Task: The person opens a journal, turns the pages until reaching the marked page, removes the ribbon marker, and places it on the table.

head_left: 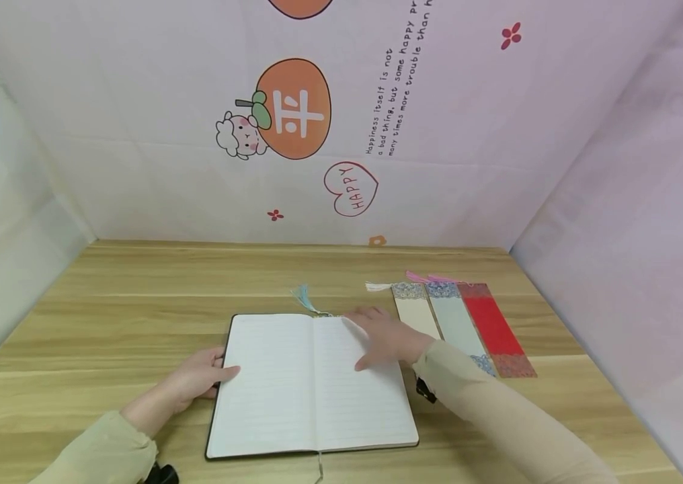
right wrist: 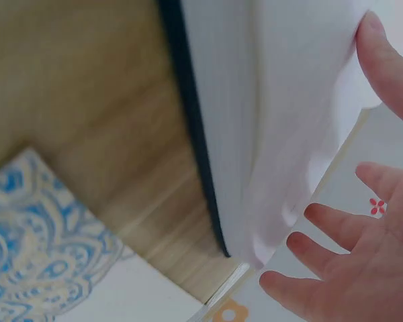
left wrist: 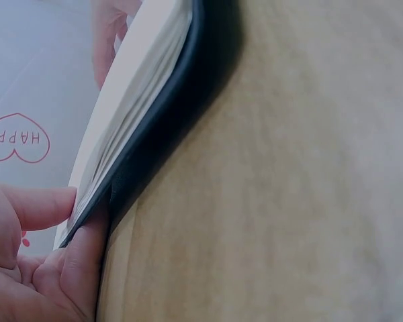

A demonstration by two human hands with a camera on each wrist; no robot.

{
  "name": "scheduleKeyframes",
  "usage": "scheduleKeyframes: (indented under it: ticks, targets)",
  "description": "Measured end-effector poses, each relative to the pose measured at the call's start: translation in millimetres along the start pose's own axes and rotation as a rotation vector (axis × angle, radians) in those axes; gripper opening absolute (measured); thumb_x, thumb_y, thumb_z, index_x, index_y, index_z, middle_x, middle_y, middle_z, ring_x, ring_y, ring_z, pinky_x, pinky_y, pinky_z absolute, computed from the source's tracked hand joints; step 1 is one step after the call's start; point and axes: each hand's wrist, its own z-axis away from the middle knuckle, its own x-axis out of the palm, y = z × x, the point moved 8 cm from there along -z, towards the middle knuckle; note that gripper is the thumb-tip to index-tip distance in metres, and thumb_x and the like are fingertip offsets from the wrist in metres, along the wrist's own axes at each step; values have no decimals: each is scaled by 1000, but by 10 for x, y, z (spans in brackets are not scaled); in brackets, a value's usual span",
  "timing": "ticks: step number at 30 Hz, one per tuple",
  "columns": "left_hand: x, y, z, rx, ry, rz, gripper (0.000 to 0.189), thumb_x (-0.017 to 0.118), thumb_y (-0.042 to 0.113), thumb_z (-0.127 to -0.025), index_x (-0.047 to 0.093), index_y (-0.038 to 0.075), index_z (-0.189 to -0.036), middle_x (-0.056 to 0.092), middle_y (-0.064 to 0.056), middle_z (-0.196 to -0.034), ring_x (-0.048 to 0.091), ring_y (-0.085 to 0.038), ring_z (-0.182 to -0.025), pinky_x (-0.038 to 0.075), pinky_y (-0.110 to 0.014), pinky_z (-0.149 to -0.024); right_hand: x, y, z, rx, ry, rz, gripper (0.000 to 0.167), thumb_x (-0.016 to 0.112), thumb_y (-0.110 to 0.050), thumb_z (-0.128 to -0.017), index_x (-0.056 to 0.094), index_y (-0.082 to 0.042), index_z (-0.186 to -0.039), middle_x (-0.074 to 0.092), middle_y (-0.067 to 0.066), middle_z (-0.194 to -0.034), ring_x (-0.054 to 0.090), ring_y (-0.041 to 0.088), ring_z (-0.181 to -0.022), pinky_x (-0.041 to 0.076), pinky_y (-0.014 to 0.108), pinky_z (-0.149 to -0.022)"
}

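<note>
An open notebook [head_left: 269, 396] with lined white pages and a dark cover lies on the wooden table. My left hand [head_left: 196, 376] grips its left edge; the left wrist view shows the thumb on the page side and fingers [left wrist: 87, 261] under the cover. Over the upper part of the right page is my right hand [head_left: 386, 339], its fingers spread and the thumb [right wrist: 373, 40] against the paper. That page's top corner bends up near the fingers. A light blue tassel [head_left: 303, 296] sticks out at the top by the spine.
To the right lie three tasselled bookmarks: a cream one [head_left: 417, 316], a pale blue one [head_left: 456, 323] and a red one [head_left: 495, 323]. The right forearm passes over their lower ends. A thin ribbon [head_left: 320, 464] hangs from the notebook's bottom. Printed cloth [head_left: 438, 202] walls in the table.
</note>
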Motion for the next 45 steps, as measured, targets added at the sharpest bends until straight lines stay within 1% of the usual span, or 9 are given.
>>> scheduleKeyframes:
  ticks: [5, 8, 18, 24, 28, 32, 35, 41, 45]
  targets:
    - [3, -4, -2, 5, -2, -5, 39, 57, 14, -94, 47, -7, -126, 64, -1, -91, 60, -11, -77, 52, -31, -68, -28, 57, -23, 5, -2, -8, 95, 83, -37, -70, 32, -16, -147, 27, 21, -151, 22, 43, -138, 28, 59, -107]
    - [6, -3, 1, 6, -5, -1, 39, 57, 13, -94, 47, -7, -125, 65, -1, -89, 60, -11, -77, 52, -31, -68, -34, 77, -23, 5, -13, -22, 94, 82, -37, -71, 33, -14, -147, 28, 21, -150, 22, 43, -138, 29, 58, -106]
    - [8, 7, -4, 2, 1, -7, 41, 57, 14, -94, 46, -8, -127, 64, -3, -94, 59, -12, -78, 51, -31, -68, -49, 126, -14, 14, -15, -61, 93, 82, -37, -71, 35, -8, -145, 31, 21, -148, 24, 43, -137, 29, 57, -107]
    - [11, 9, 6, 0, 2, -18, 41, 57, 14, -94, 47, -7, -127, 64, -3, -92, 58, -12, -79, 51, -31, -68, -38, 115, 2, 35, -1, -51, 92, 83, -36, -70, 37, -9, -144, 32, 21, -148, 23, 43, -137, 29, 57, -107]
    - [13, 2, 6, 6, 2, -20, 38, 57, 14, -94, 49, -7, -124, 63, -1, -88, 58, -12, -78, 50, -31, -68, -43, 88, 16, 48, 36, -19, 91, 84, -37, -68, 40, -9, -143, 34, 20, -148, 26, 42, -136, 30, 55, -107]
    - [11, -6, 1, 14, 2, -14, 36, 57, 13, -94, 49, -7, -123, 64, 0, -88, 59, -12, -77, 50, -31, -67, -59, 36, 40, 24, 83, 29, 86, 84, -37, -68, 45, -9, -140, 41, 16, -144, 30, 41, -135, 31, 52, -108]
    - [12, -7, -2, 17, 0, -9, 37, 57, 13, -94, 48, -7, -123, 65, 1, -87, 59, -12, -76, 50, -31, -67, -67, -12, 74, -18, 109, 46, 79, 83, -34, -70, 49, -9, -137, 46, 15, -140, 33, 40, -132, 33, 51, -107]
    - [13, -10, -6, 16, -5, -3, 40, 57, 13, -94, 46, -9, -125, 66, -1, -93, 60, -12, -77, 51, -31, -68, -67, -77, 173, -91, 114, 59, 70, 81, -25, -74, 51, -5, -134, 52, 16, -134, 45, 37, -125, 39, 48, -102]
    - [14, -12, -13, 14, -5, 1, 40, 57, 13, -94, 46, -9, -126, 67, -3, -95, 60, -12, -77, 51, -31, -68, -73, -77, 247, -106, 115, 26, 68, 79, -20, -77, 48, -4, -136, 52, 15, -134, 45, 35, -125, 41, 47, -100]
